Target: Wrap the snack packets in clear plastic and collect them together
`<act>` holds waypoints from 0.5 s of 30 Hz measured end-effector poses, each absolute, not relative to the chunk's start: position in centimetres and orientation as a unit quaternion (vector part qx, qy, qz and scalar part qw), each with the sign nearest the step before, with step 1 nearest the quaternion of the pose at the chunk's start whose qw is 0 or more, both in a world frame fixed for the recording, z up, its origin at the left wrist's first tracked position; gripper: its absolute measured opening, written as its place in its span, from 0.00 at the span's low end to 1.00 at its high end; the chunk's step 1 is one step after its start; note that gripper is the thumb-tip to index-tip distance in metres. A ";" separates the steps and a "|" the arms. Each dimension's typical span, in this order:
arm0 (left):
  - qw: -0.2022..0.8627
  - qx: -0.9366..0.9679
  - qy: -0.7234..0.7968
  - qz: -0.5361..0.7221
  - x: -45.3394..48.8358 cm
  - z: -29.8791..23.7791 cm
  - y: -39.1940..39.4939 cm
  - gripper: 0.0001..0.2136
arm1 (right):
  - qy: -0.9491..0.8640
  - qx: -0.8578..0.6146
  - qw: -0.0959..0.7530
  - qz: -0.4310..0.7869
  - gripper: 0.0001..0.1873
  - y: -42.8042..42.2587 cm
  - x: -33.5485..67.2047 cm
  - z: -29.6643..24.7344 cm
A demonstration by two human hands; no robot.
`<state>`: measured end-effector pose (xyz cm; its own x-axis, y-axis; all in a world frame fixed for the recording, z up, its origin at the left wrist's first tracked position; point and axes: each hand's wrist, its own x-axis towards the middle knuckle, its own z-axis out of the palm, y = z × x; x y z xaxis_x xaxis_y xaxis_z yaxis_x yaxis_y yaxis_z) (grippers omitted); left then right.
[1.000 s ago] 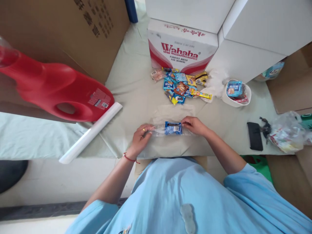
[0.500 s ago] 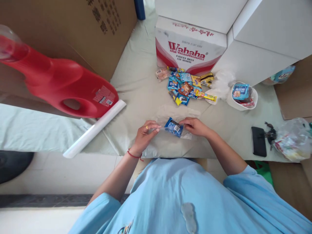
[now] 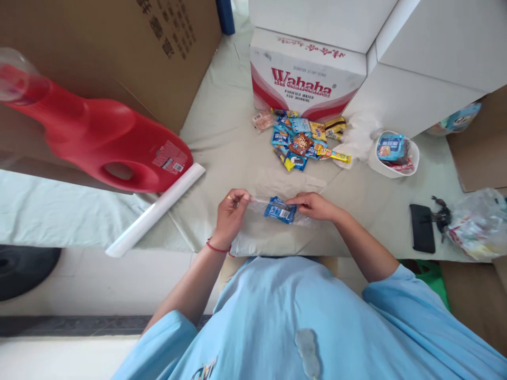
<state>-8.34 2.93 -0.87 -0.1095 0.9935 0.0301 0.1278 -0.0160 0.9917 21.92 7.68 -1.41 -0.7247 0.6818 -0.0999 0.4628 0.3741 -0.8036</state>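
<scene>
A blue snack packet with a barcode lies on a thin sheet of clear plastic film near the table's front edge. My left hand is closed, pinching a gathered edge of the film between thumb and fingers, left of the packet. That edge stretches across the packet towards my right hand. My right hand's index finger reaches onto the packet's upper right edge with film under it, and its other fingers are curled around the film at the right. Part of the packet sits beneath the folded film.
Several colourful snack packets are piled before a Wahaba-style white and red carton. A white tub holds more packets. A black phone and plastic bag lie right. Left are a red jug and white roll.
My left hand has moved left and slightly up, drawing the film edge tauter. My right index finger has shifted left onto the packet, which has turned slightly and moved a little left.
</scene>
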 end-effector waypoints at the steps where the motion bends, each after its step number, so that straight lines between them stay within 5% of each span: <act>1: 0.413 0.500 0.579 0.493 -8.0 -1.2 3.5 0.12 | -0.816 -0.350 0.128 0.442 0.26 7.7 21.9 -1.5; 9: 0.234 0.498 0.711 0.437 -7.7 -3.1 5.7 0.10 | -0.769 -0.416 0.143 0.464 0.22 7.9 21.3 -2.6; 12: 0.115 0.525 0.705 0.462 -8.2 -1.8 2.9 0.13 | -0.775 -0.429 0.132 0.444 0.21 7.8 21.1 -2.6; 15: 0.117 0.645 0.627 0.420 -7.4 -0.5 -0.3 0.12 | -0.785 -0.432 0.129 0.426 0.21 7.7 20.8 -2.4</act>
<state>-7.39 -0.26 -0.48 -0.1392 0.9078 0.3957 0.7106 -0.1868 0.6783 20.81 7.71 -2.42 -0.5940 0.7875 -0.1645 0.5672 0.2649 -0.7798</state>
